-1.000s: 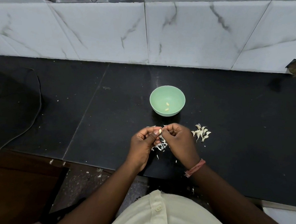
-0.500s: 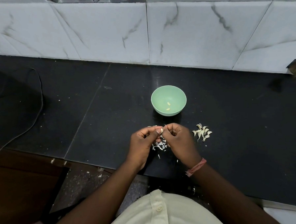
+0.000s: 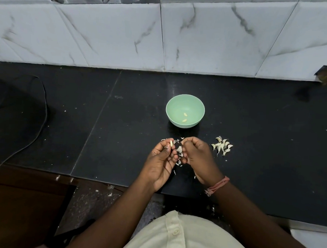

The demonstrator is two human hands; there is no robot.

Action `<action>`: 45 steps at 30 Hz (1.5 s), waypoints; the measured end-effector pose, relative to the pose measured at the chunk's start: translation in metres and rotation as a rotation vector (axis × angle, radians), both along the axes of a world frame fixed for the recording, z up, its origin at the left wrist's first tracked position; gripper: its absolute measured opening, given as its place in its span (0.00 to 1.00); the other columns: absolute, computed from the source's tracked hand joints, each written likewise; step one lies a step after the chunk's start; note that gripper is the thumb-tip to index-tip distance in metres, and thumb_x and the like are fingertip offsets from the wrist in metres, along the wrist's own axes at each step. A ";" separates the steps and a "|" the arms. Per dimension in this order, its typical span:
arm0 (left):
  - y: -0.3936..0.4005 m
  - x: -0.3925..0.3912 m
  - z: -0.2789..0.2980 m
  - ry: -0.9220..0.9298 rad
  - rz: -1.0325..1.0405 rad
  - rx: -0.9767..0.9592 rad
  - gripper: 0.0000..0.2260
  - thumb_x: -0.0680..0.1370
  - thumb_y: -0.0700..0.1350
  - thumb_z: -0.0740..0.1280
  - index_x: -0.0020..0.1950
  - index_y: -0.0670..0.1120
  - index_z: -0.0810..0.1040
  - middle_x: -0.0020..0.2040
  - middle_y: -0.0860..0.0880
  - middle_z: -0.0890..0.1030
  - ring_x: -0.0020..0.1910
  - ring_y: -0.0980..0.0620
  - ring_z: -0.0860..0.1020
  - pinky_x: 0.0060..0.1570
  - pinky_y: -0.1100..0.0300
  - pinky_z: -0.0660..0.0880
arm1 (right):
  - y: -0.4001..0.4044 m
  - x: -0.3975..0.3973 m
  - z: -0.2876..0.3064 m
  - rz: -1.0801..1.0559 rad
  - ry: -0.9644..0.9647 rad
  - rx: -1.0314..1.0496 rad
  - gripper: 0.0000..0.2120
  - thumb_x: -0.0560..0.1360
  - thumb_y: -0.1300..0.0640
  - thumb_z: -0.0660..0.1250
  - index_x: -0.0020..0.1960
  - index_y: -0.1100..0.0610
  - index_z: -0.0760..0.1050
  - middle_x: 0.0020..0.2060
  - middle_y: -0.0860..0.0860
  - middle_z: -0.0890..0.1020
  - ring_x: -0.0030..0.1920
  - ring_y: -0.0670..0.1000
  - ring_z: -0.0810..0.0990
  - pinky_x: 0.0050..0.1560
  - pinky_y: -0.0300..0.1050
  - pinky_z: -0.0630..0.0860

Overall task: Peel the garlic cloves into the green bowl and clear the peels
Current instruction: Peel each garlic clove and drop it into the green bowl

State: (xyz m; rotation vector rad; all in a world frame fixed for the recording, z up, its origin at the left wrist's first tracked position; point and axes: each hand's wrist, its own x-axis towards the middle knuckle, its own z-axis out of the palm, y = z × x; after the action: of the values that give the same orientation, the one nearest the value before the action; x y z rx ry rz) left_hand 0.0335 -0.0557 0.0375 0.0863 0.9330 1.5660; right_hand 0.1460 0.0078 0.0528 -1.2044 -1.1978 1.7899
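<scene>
Nearest, the left hand (image 3: 162, 158) pinches a small, pale, smooth peeled garlic clove (image 3: 171, 143) at its fingertips. The right hand (image 3: 196, 156) curls its fingers around thin papery white peel scraps (image 3: 179, 151). More scraps lie on the matte black stone table (image 3: 120, 140) beneath both hands. The clove looks light, firm and probably slippery, so a fingertip grip across its flat sides suits it best. Just right lies a heap of unpeeled, curved, cream-white garlic cloves (image 3: 222, 146). Beyond sits the round mint-green plastic bowl (image 3: 195, 106), holding two peeled cloves (image 3: 184, 117).
</scene>
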 end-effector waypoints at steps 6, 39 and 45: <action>0.003 0.004 0.000 0.013 0.005 -0.052 0.10 0.83 0.36 0.61 0.60 0.40 0.80 0.41 0.47 0.81 0.37 0.57 0.79 0.41 0.65 0.80 | 0.005 0.005 -0.008 -0.037 -0.089 0.060 0.15 0.83 0.57 0.56 0.40 0.61 0.72 0.31 0.55 0.74 0.29 0.51 0.72 0.28 0.43 0.70; 0.117 0.024 0.017 0.258 0.310 -0.401 0.04 0.76 0.30 0.70 0.48 0.37 0.79 0.41 0.43 0.82 0.37 0.50 0.82 0.38 0.65 0.81 | 0.048 0.022 -0.046 -0.070 -0.298 0.150 0.08 0.75 0.62 0.65 0.43 0.52 0.80 0.38 0.49 0.84 0.37 0.50 0.81 0.44 0.53 0.80; 0.087 0.034 0.007 0.238 0.371 -0.484 0.13 0.80 0.28 0.55 0.55 0.35 0.79 0.47 0.39 0.83 0.43 0.47 0.83 0.44 0.61 0.82 | 0.037 0.022 -0.035 -0.074 -0.202 0.227 0.11 0.78 0.69 0.60 0.48 0.58 0.80 0.41 0.53 0.84 0.40 0.50 0.83 0.46 0.48 0.82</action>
State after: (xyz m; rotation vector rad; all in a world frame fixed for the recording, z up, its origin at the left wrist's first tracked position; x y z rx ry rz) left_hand 0.0676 0.0318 0.0442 -0.2616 1.5624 1.6412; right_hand 0.1683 0.0448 0.0175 -1.2985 -1.4098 1.4604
